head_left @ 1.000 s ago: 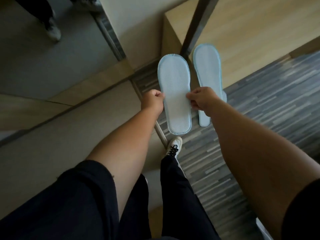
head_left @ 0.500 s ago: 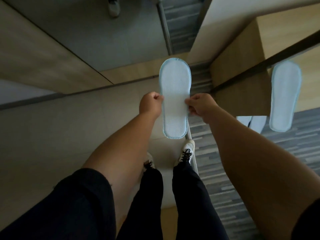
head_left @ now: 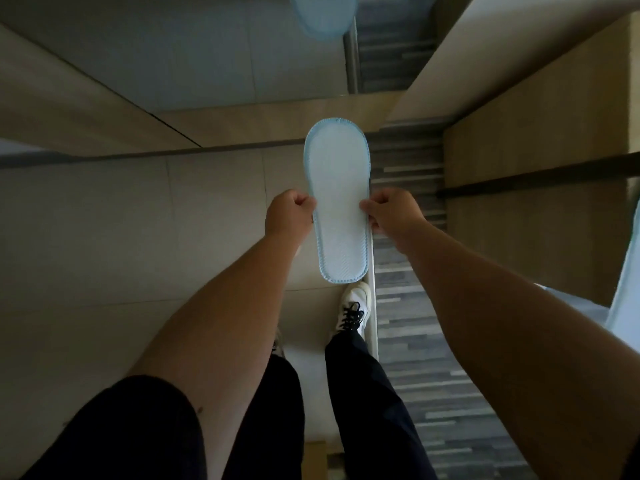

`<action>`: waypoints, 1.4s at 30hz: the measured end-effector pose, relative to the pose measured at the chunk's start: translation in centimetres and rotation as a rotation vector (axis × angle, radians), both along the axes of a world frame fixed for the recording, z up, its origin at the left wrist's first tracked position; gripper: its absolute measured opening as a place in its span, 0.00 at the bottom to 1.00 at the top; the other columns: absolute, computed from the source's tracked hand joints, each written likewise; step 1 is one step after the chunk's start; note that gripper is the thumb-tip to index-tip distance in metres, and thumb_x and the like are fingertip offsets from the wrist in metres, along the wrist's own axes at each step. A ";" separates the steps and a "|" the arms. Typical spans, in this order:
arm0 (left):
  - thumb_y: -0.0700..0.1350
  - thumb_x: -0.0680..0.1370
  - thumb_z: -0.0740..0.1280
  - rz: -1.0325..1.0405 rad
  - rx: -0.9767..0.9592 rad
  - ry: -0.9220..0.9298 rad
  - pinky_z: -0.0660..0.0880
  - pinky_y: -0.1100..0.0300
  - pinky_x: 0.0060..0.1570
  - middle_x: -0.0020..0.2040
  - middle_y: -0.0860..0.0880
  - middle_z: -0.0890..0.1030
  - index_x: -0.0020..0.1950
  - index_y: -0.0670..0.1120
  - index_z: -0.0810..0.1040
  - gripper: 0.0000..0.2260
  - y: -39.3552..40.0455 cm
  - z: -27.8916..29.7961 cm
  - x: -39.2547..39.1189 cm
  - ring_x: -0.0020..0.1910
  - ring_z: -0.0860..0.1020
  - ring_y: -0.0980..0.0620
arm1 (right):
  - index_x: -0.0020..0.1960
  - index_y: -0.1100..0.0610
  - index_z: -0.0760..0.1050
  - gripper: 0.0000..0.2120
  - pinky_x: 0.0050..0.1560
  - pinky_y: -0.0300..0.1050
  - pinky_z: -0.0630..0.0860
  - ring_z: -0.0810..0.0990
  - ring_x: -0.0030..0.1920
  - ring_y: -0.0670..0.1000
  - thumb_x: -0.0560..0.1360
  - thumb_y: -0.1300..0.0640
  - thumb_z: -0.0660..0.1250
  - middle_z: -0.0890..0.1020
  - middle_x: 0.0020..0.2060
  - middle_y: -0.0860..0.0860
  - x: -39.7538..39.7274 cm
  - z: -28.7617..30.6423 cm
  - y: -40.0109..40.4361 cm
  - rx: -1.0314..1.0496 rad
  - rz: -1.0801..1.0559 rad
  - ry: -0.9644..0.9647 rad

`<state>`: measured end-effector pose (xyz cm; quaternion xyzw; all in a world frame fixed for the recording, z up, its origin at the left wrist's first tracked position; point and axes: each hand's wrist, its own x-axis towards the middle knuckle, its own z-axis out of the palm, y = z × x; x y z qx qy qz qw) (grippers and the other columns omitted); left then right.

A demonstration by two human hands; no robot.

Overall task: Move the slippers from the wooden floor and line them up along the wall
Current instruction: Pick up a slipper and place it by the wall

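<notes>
A: Slipper, pale blue, flat, with a stitched blue edge (head_left: 337,202): where is it?

B: Held up in the air in front of the person, sole side facing the camera, rounded toe pointing away. It hangs over the seam where the beige tiled floor (head_left: 138,237) meets the grey striped floor (head_left: 408,271).

A: And the hands?

B: The left hand (head_left: 289,214) is curled closed, pinching the slipper's left edge about midway along. The right hand (head_left: 391,211) is curled closed on the right edge at the same height. Both grip the one slipper.

A: Anything else pale blue?

B: A blurred rounded blue shape (head_left: 323,15) at the top edge, and a pale blue strip (head_left: 627,271) at the far right edge. I cannot tell what either is.

A: Below the slipper?

B: A white laced sneaker (head_left: 353,310) and black trouser legs (head_left: 363,393).
</notes>
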<state>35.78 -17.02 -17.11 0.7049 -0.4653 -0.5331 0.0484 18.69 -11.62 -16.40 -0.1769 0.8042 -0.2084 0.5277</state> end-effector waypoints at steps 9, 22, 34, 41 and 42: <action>0.46 0.76 0.66 -0.057 -0.007 -0.022 0.80 0.44 0.51 0.44 0.43 0.85 0.43 0.47 0.79 0.05 -1.2 -8.2 -2.0 0.45 0.83 0.42 | 0.51 0.68 0.77 0.11 0.41 0.48 0.77 0.76 0.34 0.52 0.76 0.60 0.69 0.79 0.36 0.58 -1.9 -8.3 -0.9 0.013 -0.004 -0.004; 0.48 0.74 0.68 -0.007 -0.012 0.047 0.80 0.45 0.52 0.45 0.43 0.85 0.37 0.50 0.77 0.06 -1.9 -23.7 -1.5 0.46 0.84 0.42 | 0.38 0.57 0.73 0.09 0.44 0.50 0.78 0.75 0.33 0.50 0.76 0.62 0.69 0.77 0.32 0.54 -1.6 -23.3 -0.7 -0.049 -0.108 -0.116; 0.47 0.76 0.65 -0.065 -0.076 -0.031 0.77 0.54 0.54 0.53 0.41 0.83 0.51 0.44 0.80 0.09 -2.1 -30.8 -4.4 0.52 0.81 0.41 | 0.39 0.56 0.72 0.09 0.42 0.50 0.80 0.79 0.40 0.54 0.77 0.62 0.68 0.79 0.38 0.56 -3.7 -30.4 -1.6 -0.166 -0.185 -0.153; 0.54 0.79 0.61 0.050 0.057 0.349 0.78 0.44 0.58 0.55 0.41 0.82 0.53 0.49 0.77 0.11 -1.7 -29.1 -7.6 0.55 0.81 0.41 | 0.42 0.58 0.75 0.06 0.38 0.43 0.73 0.77 0.36 0.50 0.76 0.58 0.68 0.79 0.36 0.52 -1.5 -30.2 -1.9 -0.336 0.205 0.339; 0.55 0.79 0.62 0.049 0.052 0.375 0.78 0.44 0.57 0.54 0.41 0.83 0.51 0.48 0.78 0.12 -1.9 -28.8 -7.6 0.54 0.81 0.41 | 0.43 0.58 0.77 0.05 0.37 0.39 0.71 0.77 0.36 0.49 0.76 0.58 0.68 0.79 0.36 0.50 -1.0 -30.1 -1.9 -0.379 0.280 0.363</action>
